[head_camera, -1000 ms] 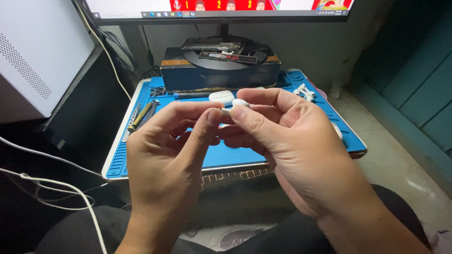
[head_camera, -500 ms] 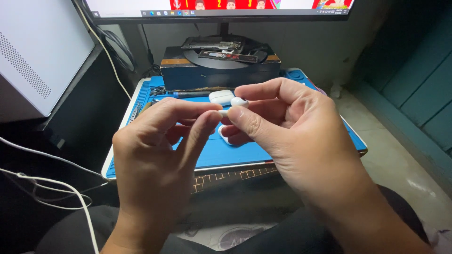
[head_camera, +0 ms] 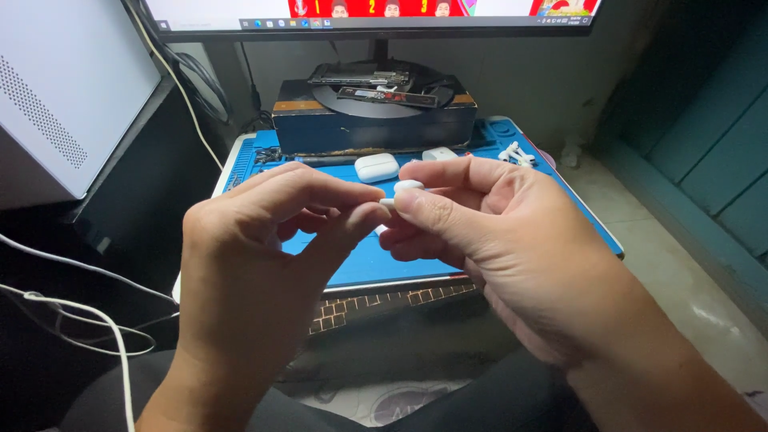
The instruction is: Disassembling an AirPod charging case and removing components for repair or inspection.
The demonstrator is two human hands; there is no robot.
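Observation:
Both of my hands meet in front of me over a blue work mat (head_camera: 416, 256). Between their fingertips sits a small white earbud (head_camera: 406, 186), mostly hidden by the fingers. My left hand (head_camera: 264, 248) pinches its near end with thumb and forefinger. My right hand (head_camera: 480, 232) grips it from the other side between thumb and forefinger. Beyond my fingers a white earbud case (head_camera: 376, 166) lies on the mat.
A dark box (head_camera: 372, 124) with a round black stand and flat parts on top sits at the mat's far edge, under a monitor (head_camera: 376, 16). Small white parts (head_camera: 516, 154) lie at the mat's far right. A white computer case (head_camera: 64, 88) stands left, white cables (head_camera: 80, 312) below it.
The hands stay joined on the earbud; fingers have shifted slightly, and both hands sit a little lower and more to the left in view.

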